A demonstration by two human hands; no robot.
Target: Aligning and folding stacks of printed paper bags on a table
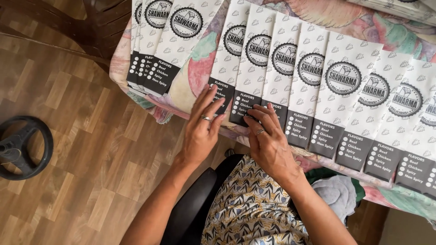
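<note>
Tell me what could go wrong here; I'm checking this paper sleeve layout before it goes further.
The sleeves overlap in a fanned row, so a push from the left hand or right hand might shift several at once. Their dark ends overhang the table edge, so some may slide to the floor. The small stack sits near the corner and could tip off.

Desk [195, 77] edge is nearly all covered: a long overlapping row of paper sleeves [313, 86] runs from centre to the right edge, no bare gaps between them. Second stack of sleeves [159, 41] at upper left. Only open patch of cloth lies between the two groups. Left hand [203, 129] and right hand [268, 140] sit at the row's left end, just beside each other. Floor [91, 159] to the left is open, except a black wheel [20, 147].
</note>
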